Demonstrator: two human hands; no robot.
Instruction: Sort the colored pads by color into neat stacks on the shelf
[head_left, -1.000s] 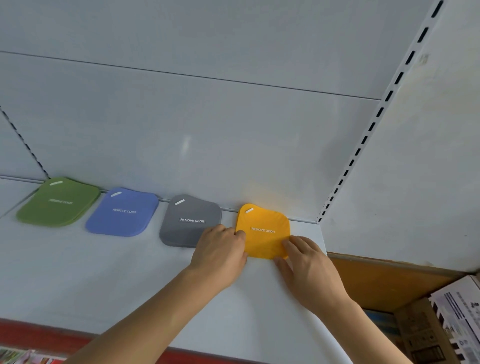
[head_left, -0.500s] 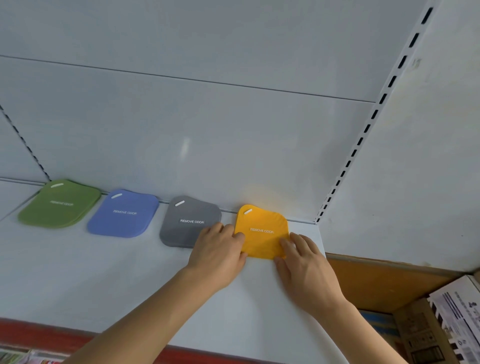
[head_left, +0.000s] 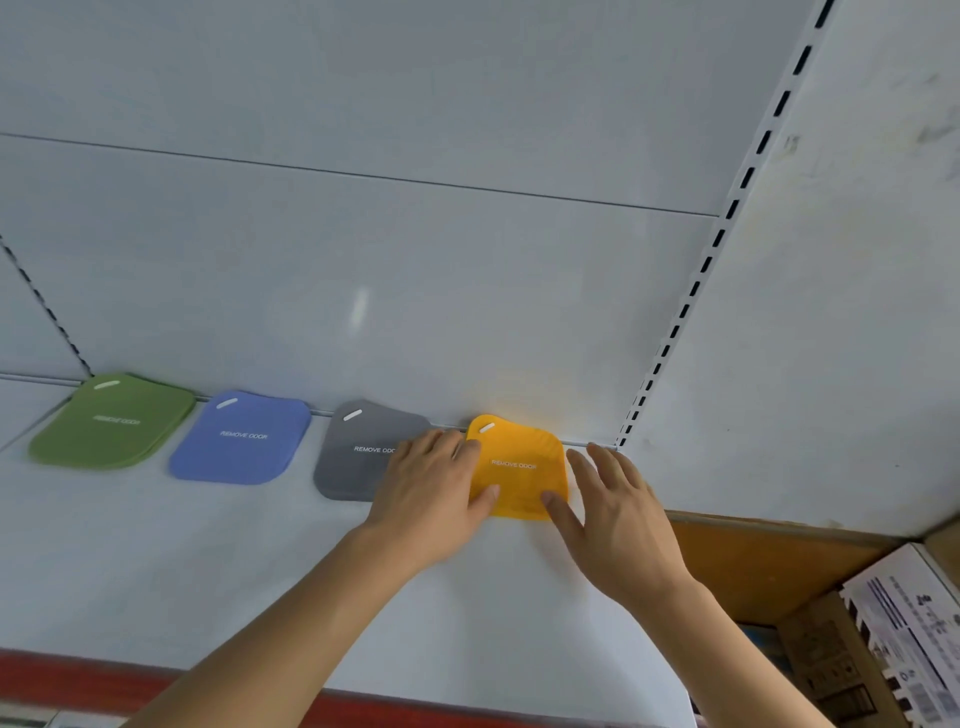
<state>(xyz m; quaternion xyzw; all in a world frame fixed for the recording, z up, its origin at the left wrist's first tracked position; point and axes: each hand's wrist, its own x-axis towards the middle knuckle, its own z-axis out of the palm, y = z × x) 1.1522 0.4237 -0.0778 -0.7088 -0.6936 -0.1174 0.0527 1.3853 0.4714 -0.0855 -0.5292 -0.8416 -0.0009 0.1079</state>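
Note:
Four pad stacks lie in a row along the back of the white shelf (head_left: 156, 561): green (head_left: 111, 421) at the left, then blue (head_left: 241, 439), grey (head_left: 353, 457) and orange (head_left: 519, 465) at the right. My left hand (head_left: 434, 496) lies flat against the orange stack's left edge, covering part of the grey one, its thumb on the orange stack's front corner. My right hand (head_left: 610, 512) is spread at the orange stack's right side, thumb touching its front right corner, fingers extended past its right edge.
A white back panel rises behind the pads, and a slotted upright (head_left: 691, 301) stands at the shelf's right end. Cardboard boxes (head_left: 878, 644) sit lower right beyond the shelf edge. A red strip (head_left: 78, 675) runs along the shelf front.
The orange stack has been nudged back toward the panel. My right hand has opened, its fingers spreading off the pad's front to its right side; my left hand slid forward along the left edge.

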